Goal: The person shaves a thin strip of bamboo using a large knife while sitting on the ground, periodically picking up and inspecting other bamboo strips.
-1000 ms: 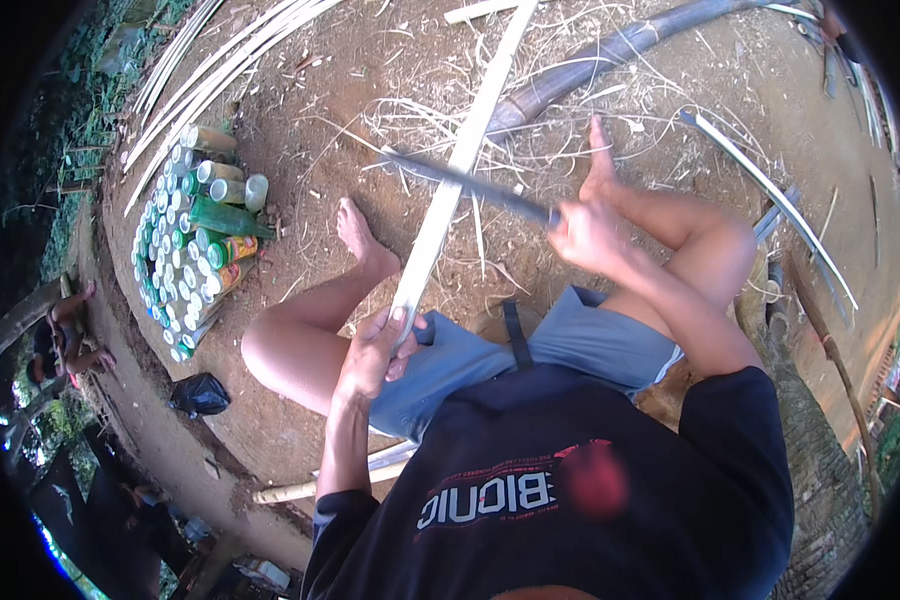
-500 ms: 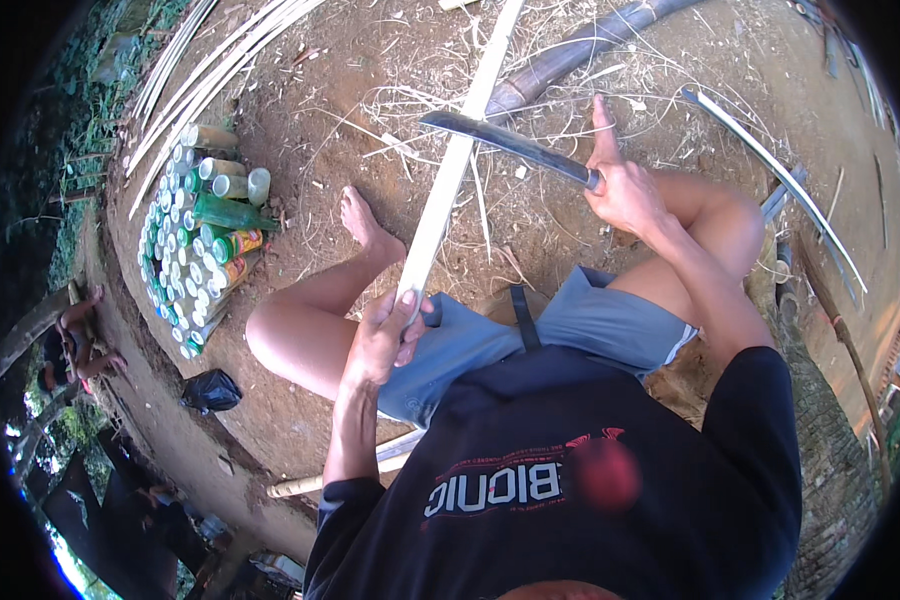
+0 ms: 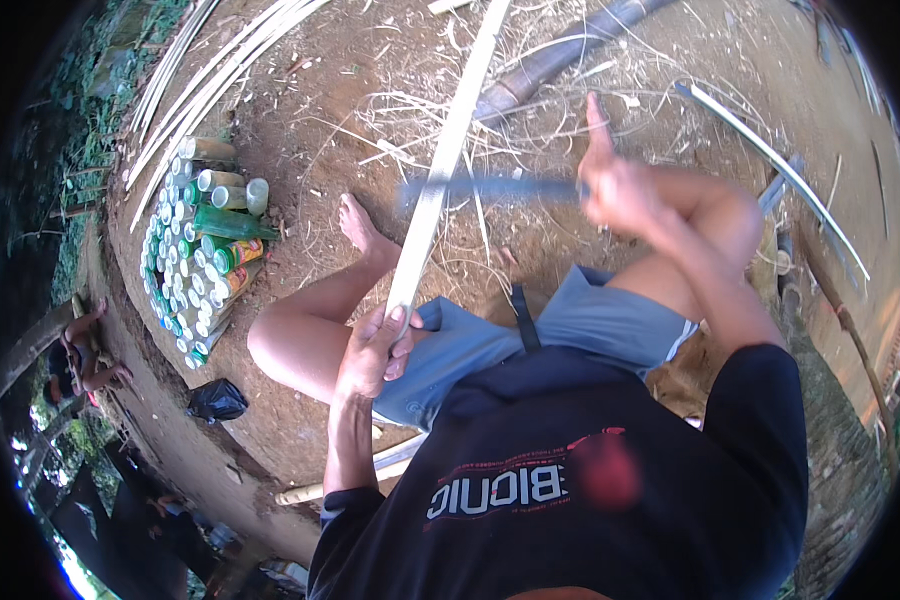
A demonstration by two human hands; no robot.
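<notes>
A long pale bamboo strip slants away from me, its near end in my left hand above my left thigh. My fingers are wrapped round that end, thumb on top. On the other side, my right hand grips the handle of a machete, beside my right knee and foot. Motion smears the blade, which lies nearly level and crosses the strip about midway along its visible length. Whether the edge touches the strip cannot be made out.
A dark bamboo pole lies ahead among pale shavings. Several bottles and jars are stacked at left, near a black plastic bag. Long strips lie far left. Another split length rests at right, by a log.
The machete has swept nearer to me along the strip and turned from slanting to almost level. My left hand has shifted slightly nearer with the strip, still holding its end.
</notes>
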